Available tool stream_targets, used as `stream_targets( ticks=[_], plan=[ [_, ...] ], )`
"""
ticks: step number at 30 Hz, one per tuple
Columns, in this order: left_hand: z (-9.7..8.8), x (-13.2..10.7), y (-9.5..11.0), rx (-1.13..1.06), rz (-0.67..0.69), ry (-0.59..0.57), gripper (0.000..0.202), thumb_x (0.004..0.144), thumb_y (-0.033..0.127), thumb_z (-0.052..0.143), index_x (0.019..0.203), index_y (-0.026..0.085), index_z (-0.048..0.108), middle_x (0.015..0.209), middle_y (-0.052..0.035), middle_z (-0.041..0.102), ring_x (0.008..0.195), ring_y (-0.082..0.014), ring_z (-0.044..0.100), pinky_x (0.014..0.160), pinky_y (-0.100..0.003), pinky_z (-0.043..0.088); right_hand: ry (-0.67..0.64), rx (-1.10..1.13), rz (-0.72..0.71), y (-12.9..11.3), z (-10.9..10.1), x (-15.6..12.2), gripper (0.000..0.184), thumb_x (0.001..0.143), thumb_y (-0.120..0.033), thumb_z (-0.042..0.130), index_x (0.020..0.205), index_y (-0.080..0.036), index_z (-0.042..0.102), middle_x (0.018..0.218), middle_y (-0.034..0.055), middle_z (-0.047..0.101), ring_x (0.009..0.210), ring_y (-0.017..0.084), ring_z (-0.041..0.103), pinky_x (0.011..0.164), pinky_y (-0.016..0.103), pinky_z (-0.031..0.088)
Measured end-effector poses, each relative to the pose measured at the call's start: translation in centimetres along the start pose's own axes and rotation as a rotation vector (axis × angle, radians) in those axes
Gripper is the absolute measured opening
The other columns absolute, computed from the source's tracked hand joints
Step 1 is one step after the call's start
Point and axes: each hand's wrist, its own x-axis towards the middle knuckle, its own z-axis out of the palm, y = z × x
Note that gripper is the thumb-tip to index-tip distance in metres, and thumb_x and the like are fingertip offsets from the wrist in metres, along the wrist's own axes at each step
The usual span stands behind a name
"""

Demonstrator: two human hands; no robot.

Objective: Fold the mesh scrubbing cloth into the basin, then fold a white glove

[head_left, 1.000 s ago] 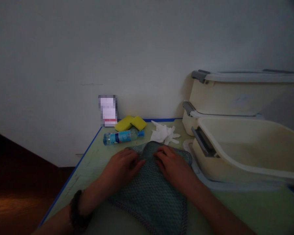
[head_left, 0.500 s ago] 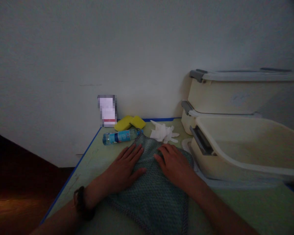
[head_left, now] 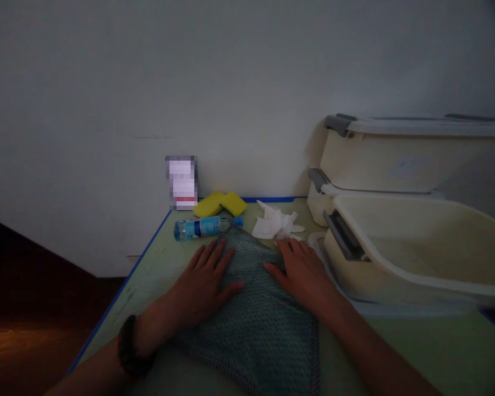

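Observation:
A grey-green textured cleaning cloth [head_left: 256, 313] with a dark stitched edge lies spread on the green tabletop [head_left: 152, 286]. My left hand [head_left: 206, 280] rests flat over its left side, fingers stretched out and thumb apart. On the right edge of the cloth lies my right hand [head_left: 301, 275], palm down, with its thumb spread from the fingers. The far corner of the cloth reaches a clear water bottle [head_left: 206, 226] with a blue label, lying on its side. White gloves [head_left: 276, 221] lie crumpled just beyond my right fingertips.
Two yellow sponges [head_left: 219, 204] lie behind the bottle. A blurred-out upright screen [head_left: 183, 184] leans at the wall. On the right stand an open cream bin [head_left: 416, 280] and stacked cream boxes [head_left: 367, 159] with grey latches. Blue tape [head_left: 119, 294] runs along the table's left edge.
My hands have moved slightly apart, the left one a little leftward and the right one rightward. The cloth between them looks flatter and wider.

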Motion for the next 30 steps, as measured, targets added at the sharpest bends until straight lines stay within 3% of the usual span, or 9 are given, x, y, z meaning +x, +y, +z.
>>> stream_targets(
  ticks=[3,6,12,15,18,20,25,30],
  plan=[
    [-0.3,0.5,-0.2,-0.021,-0.043,0.102,0.054,0.087,0.050,0.030,0.125,0.013,0.041,0.132,-0.0156,0.043,0.123,-0.0295,0.037,0.100,-0.049,0.031,0.011,0.004,-0.006,0.3,-0.2,0.1,0.041,0.083,-0.043,0.044,0.106,-0.010,0.056,0.099,0.0159,0.056,0.097,0.030,0.049,0.081,0.042,0.040],
    [-1.0,0.8,-0.6,-0.039,-0.104,0.167,0.048,0.087,0.046,0.032,0.119,0.011,0.042,0.124,-0.0167,0.049,0.114,-0.0290,0.046,0.095,-0.048,0.037,0.030,0.052,-0.029,0.6,-0.4,0.1,0.026,0.082,-0.033,0.048,0.096,-0.014,0.057,0.095,0.0128,0.056,0.092,0.027,0.050,0.079,0.039,0.040],
    [-1.4,1.0,-1.2,-0.177,-0.160,0.099,0.038,0.084,0.043,0.039,0.109,0.015,0.042,0.106,-0.0132,0.059,0.092,-0.0253,0.060,0.076,-0.039,0.049,-0.046,0.191,-0.106,0.4,-0.7,0.0,0.008,0.076,-0.015,0.046,0.079,-0.018,0.052,0.086,0.0070,0.057,0.086,0.021,0.053,0.075,0.033,0.042],
    [-1.0,0.9,-1.3,-0.176,-0.158,0.078,0.037,0.082,0.042,0.042,0.109,0.017,0.042,0.101,-0.0110,0.060,0.087,-0.0255,0.061,0.072,-0.039,0.049,-0.004,0.199,-0.107,0.4,-0.3,0.3,0.009,0.076,-0.013,0.045,0.082,-0.017,0.051,0.108,0.0125,0.054,0.105,0.023,0.049,0.086,0.036,0.040],
    [-1.0,0.9,-1.5,-0.191,-0.171,0.121,0.036,0.083,0.044,0.040,0.109,0.019,0.041,0.102,-0.0105,0.059,0.085,-0.0240,0.062,0.070,-0.037,0.049,0.036,0.189,-0.066,0.6,0.2,0.6,0.011,0.078,-0.013,0.042,0.083,-0.012,0.051,0.135,0.0214,0.032,0.125,0.026,0.032,0.096,0.038,0.032],
    [-1.2,0.8,-1.7,-0.203,-0.203,0.152,0.038,0.083,0.047,0.037,0.108,0.019,0.041,0.100,-0.0110,0.060,0.081,-0.0229,0.063,0.067,-0.036,0.050,0.055,0.195,-0.031,0.6,0.3,0.7,0.013,0.079,-0.012,0.039,0.085,-0.011,0.051,0.137,0.0231,0.028,0.126,0.026,0.031,0.096,0.039,0.033],
    [-1.9,0.8,-2.1,-0.171,-0.278,0.072,0.040,0.082,0.050,0.035,0.104,0.017,0.044,0.079,-0.0084,0.065,0.069,-0.0238,0.064,0.056,-0.033,0.049,0.125,0.213,-0.043,0.1,-0.1,0.5,0.011,0.076,-0.014,0.042,0.082,-0.015,0.052,0.115,0.0146,0.050,0.108,0.024,0.046,0.090,0.038,0.038],
    [-1.4,0.9,-1.8,-0.102,-0.218,0.036,0.032,0.083,0.042,0.039,0.104,0.019,0.045,0.090,-0.0103,0.065,0.075,-0.0261,0.065,0.062,-0.037,0.049,0.213,0.231,-0.085,-0.3,-0.2,0.5,0.007,0.073,-0.015,0.047,0.077,-0.017,0.052,0.099,0.0104,0.053,0.099,0.024,0.047,0.084,0.036,0.040]
  ],
)
